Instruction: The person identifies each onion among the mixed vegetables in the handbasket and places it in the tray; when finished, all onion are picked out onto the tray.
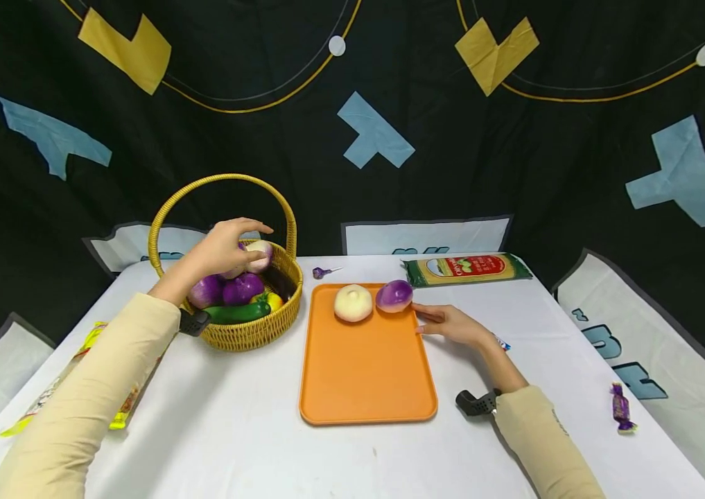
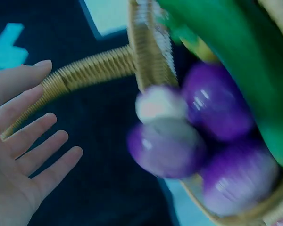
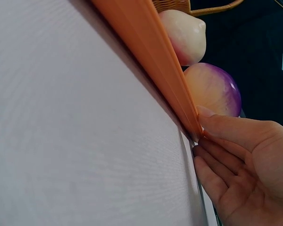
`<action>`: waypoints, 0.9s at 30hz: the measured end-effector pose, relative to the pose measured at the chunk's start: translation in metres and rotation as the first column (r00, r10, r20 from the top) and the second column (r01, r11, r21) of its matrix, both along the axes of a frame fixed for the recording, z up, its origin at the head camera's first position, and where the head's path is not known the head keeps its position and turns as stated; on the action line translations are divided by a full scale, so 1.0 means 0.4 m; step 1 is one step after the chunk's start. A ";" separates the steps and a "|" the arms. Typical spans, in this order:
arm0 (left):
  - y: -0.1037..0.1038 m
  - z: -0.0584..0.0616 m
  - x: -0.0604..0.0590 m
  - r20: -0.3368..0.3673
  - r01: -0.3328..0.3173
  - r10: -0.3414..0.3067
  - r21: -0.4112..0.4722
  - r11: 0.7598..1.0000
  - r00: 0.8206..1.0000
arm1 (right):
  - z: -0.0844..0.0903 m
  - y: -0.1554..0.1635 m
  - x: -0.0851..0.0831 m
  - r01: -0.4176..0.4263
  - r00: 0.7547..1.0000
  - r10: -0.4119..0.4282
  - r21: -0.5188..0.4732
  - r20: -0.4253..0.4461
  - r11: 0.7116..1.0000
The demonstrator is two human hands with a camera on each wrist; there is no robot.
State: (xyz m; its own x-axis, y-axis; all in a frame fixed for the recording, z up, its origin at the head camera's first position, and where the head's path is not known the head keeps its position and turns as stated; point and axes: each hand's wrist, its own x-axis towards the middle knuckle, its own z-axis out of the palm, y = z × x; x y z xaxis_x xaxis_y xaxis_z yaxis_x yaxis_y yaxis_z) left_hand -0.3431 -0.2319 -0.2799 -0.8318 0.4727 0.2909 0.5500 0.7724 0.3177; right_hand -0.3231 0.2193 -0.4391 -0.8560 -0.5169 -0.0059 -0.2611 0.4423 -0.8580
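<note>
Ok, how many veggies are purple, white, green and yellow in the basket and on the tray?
Purple or part-purple: 4
White: 1
Green: 1
Yellow: 1
Total: 7, not counting a dark thing half hidden in the basket.

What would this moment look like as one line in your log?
left hand: open, over turnip in basket | right hand: open, fingertips at orange tray edge | on tray: white onion, purple-white turnip

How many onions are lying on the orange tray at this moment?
2. A white onion and a purple onion lie side by side at the far end of the tray. The basket holds more, some perhaps hidden.
</note>
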 end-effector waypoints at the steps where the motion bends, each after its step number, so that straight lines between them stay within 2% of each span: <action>1: -0.013 -0.001 -0.004 0.015 -0.018 0.018 0.000 1.000 1.000 | 0.000 0.001 0.000 0.002 1.000 -0.002 -0.001 0.001 1.000; 5: -0.059 -0.016 -0.027 0.059 -0.058 0.058 0.003 0.998 0.997 | -0.003 0.003 -0.002 -0.003 1.000 0.003 0.001 -0.003 1.000; 8: -0.083 -0.031 -0.045 0.061 -0.075 0.075 -0.002 0.997 0.995 | -0.005 0.003 -0.001 -0.006 1.000 0.006 0.003 0.001 1.000; 15: -0.105 -0.064 -0.074 0.110 -0.137 0.137 -0.006 0.991 0.984 | -0.006 0.003 -0.004 -0.002 1.000 0.002 -0.004 0.006 1.000; 20: -0.109 -0.079 -0.089 0.145 -0.126 0.125 -0.004 0.992 0.982 | -0.008 0.008 -0.004 0.004 1.000 -0.004 -0.003 0.006 1.000; 27: -0.115 -0.090 -0.087 0.163 -0.123 0.123 -0.009 0.992 0.979 | -0.006 0.006 -0.003 0.005 1.000 -0.005 -0.005 0.010 1.000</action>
